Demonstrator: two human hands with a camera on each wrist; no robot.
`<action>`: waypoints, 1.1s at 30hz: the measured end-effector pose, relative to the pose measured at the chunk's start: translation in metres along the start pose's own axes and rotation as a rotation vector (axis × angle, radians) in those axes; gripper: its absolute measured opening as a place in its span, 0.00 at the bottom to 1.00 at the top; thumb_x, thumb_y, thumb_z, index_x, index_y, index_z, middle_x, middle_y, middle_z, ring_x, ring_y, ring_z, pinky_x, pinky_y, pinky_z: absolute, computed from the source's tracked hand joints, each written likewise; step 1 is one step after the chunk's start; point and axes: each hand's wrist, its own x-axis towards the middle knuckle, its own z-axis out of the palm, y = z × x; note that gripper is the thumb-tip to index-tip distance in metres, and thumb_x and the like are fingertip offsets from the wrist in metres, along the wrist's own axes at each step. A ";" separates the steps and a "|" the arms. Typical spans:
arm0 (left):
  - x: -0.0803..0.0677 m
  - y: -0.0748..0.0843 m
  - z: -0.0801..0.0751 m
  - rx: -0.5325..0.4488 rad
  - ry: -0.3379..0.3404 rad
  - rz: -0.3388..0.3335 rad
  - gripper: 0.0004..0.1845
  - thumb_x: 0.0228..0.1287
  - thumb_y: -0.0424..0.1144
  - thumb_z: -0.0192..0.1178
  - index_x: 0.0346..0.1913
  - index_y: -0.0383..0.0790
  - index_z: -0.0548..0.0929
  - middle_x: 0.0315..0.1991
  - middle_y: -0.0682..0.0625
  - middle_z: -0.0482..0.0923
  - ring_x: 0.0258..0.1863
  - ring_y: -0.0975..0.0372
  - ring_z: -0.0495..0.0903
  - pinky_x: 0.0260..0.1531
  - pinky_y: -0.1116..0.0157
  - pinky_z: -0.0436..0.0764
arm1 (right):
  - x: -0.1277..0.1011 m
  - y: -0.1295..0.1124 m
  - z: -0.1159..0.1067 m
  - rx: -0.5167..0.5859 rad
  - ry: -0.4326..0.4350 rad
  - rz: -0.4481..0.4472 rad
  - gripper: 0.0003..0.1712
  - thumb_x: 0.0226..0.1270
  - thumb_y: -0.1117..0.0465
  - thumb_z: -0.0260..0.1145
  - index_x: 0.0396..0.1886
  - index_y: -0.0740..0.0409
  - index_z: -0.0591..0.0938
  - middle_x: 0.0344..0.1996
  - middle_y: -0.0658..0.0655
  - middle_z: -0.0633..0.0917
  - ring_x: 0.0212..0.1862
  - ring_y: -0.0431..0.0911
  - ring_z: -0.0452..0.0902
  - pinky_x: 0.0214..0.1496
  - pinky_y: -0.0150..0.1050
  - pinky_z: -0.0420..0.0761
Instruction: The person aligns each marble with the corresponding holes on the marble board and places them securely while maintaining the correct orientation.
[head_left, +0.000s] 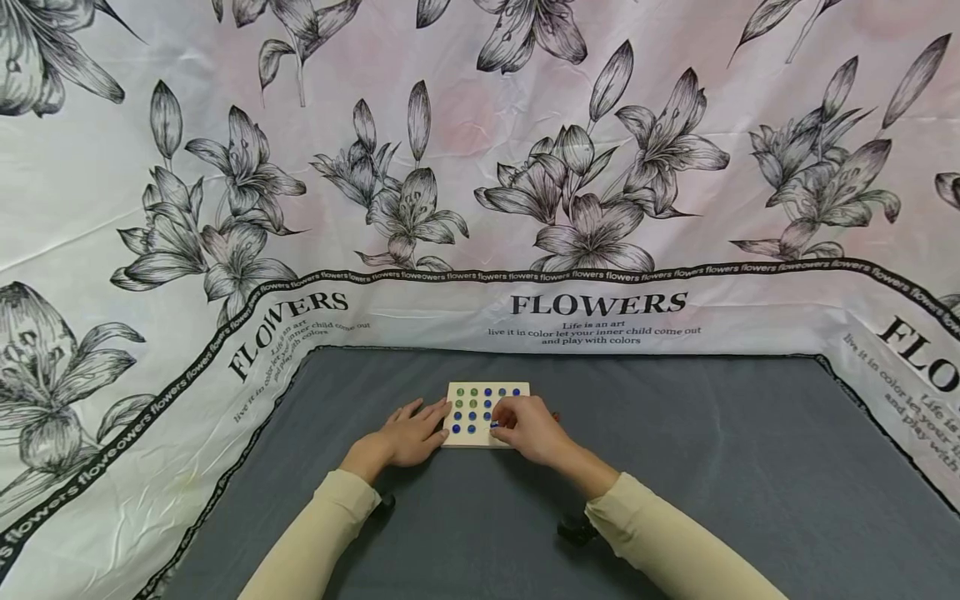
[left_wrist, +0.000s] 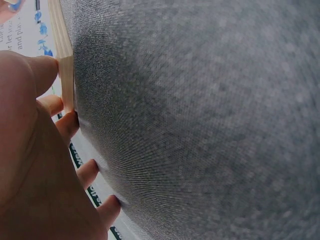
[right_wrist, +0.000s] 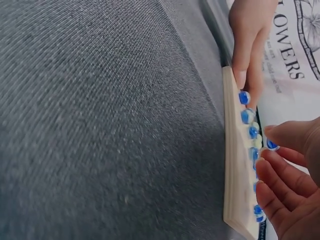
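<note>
Pinched between the thumb and fingertips of the right hand (head_left: pixel 530 427) is a small blue glass marble (right_wrist: pixel 271 144), held just above the near right part of a pale square wooden board (head_left: pixel 487 415). Blue and green marbles sit in rows of shallow holes across that board. The left hand (head_left: pixel 411 433) lies flat with straight fingers, its fingertips (left_wrist: pixel 49 65) pressing the board's left edge to steady it. The board rests on a grey cloth-covered counter (head_left: pixel 675 467), backed by a white cloth printed with black lilies (head_left: pixel 592 192). A slip of the pinch could probably drop the marble, knock seated ones loose, and send them rolling across the cloth.
</note>
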 end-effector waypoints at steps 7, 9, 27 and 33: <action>0.000 0.000 -0.001 0.005 -0.004 -0.001 0.31 0.84 0.52 0.41 0.83 0.48 0.54 0.83 0.50 0.48 0.81 0.43 0.43 0.77 0.39 0.45 | 0.002 0.003 0.009 0.007 0.022 0.034 0.05 0.65 0.67 0.74 0.38 0.62 0.86 0.31 0.52 0.85 0.33 0.42 0.80 0.36 0.37 0.81; 0.000 0.001 -0.001 0.006 -0.002 -0.003 0.31 0.84 0.52 0.41 0.83 0.48 0.55 0.83 0.51 0.49 0.81 0.43 0.44 0.77 0.39 0.46 | 0.003 0.003 0.011 0.006 0.029 0.037 0.05 0.64 0.68 0.74 0.38 0.63 0.87 0.31 0.53 0.86 0.33 0.43 0.80 0.36 0.37 0.81; 0.000 0.001 0.002 0.013 0.016 -0.007 0.31 0.84 0.52 0.41 0.83 0.49 0.56 0.83 0.51 0.50 0.81 0.44 0.46 0.77 0.39 0.47 | 0.006 0.000 0.021 -0.067 0.043 0.099 0.07 0.66 0.66 0.73 0.42 0.63 0.89 0.35 0.55 0.88 0.36 0.46 0.83 0.39 0.42 0.84; 0.000 0.000 0.004 0.017 0.018 -0.001 0.31 0.84 0.52 0.41 0.83 0.49 0.55 0.83 0.51 0.50 0.81 0.44 0.45 0.77 0.39 0.47 | 0.001 0.000 0.016 -0.054 0.025 0.050 0.08 0.65 0.66 0.74 0.43 0.65 0.88 0.34 0.54 0.87 0.35 0.44 0.82 0.38 0.40 0.83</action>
